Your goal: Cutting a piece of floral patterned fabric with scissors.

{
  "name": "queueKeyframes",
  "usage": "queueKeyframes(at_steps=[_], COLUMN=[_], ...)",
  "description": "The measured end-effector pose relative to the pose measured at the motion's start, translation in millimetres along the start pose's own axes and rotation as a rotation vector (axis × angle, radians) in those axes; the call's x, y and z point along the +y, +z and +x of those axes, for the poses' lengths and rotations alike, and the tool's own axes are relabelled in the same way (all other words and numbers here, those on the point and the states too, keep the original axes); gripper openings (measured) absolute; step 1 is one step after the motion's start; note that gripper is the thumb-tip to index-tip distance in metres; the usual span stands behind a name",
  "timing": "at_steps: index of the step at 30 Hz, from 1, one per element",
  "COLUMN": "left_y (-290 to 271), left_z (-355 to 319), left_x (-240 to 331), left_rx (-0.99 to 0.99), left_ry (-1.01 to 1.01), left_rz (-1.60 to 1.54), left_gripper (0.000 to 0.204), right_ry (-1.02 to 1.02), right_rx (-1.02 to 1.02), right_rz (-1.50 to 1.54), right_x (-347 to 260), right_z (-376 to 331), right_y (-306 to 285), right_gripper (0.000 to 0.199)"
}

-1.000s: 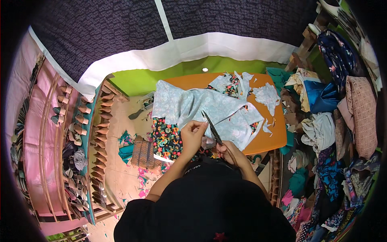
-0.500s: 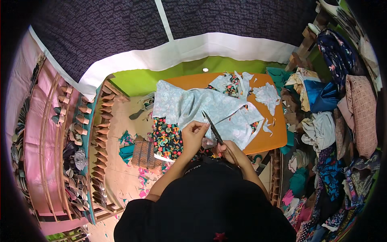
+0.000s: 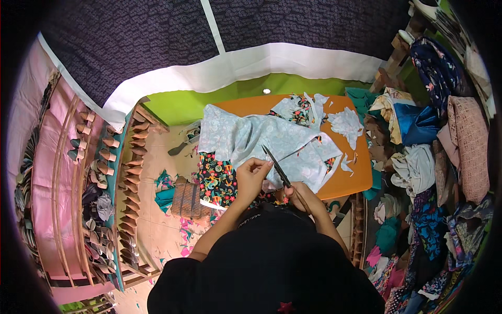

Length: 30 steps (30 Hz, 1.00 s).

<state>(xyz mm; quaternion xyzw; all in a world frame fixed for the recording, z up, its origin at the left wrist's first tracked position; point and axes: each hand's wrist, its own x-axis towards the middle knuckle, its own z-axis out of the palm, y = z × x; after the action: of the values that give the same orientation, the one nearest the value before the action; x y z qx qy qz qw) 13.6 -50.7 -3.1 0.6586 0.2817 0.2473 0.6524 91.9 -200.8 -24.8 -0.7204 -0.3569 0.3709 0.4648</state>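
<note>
Both forearms rose from under the dark garment at the bottom of the view and bent inward toward the near edge of the orange table (image 3: 351, 180). The left hand (image 3: 252, 175) was lifted with its knuckles up, thumb and fingertips pinched tightly together on an edge of the pale blue patterned fabric (image 3: 272, 144), drawing that edge up off the table. The right hand (image 3: 300, 196) sat lower and a little to the right, close to the body, its fingers curled closed round the handles of a pair of dark scissors (image 3: 276, 166). The blades pointed up and leftward, away from the person, their tip lying just beside the left fingertips, over the fabric; whether the blades were parted or together could not be told. The pale blue fabric spread across most of the table, with a dark floral cloth (image 3: 218, 180) hanging off the table's left front corner below it. White and printed fabric scraps (image 3: 346, 124) lay at the far right end of the table. Piles of folded cloth (image 3: 418, 131) stood well to the right, and rows of wooden shoe lasts (image 3: 102, 172) lined the racks on the left.
</note>
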Motion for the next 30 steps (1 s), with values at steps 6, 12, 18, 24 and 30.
queueKeyframes(at_steps=[6,12,18,24,30], left_y=[0.0,-1.0,-0.7,-1.7,-11.7], left_z=[-1.4,-2.8,-2.3,-3.7,1.0], left_x=[0.2,0.8,-1.0,-3.7,-4.6], left_rx=[-0.012,-0.030,-0.060,-0.109,-0.167], left_ry=[-0.024,-0.043,-0.057,-0.057,-0.091], left_rz=[0.021,0.050,0.053,0.028,0.032], left_gripper=[0.017,0.017,0.017,0.019,0.020], right_ry=[-0.081,0.032,-0.061,0.097,0.035], right_rx=[-0.013,-0.061,0.007,-0.064,-0.076], right_rz=[0.021,0.040,-0.067,-0.077,0.212], right_x=[-5.7,-7.7,5.8,-23.4,-20.1], right_z=[-2.1,-3.4,-3.1,-5.6,-12.9], right_y=[-3.7,-7.3,-6.7,-15.2,-21.8], right_gripper=[0.040,0.042,0.044,0.037,0.071])
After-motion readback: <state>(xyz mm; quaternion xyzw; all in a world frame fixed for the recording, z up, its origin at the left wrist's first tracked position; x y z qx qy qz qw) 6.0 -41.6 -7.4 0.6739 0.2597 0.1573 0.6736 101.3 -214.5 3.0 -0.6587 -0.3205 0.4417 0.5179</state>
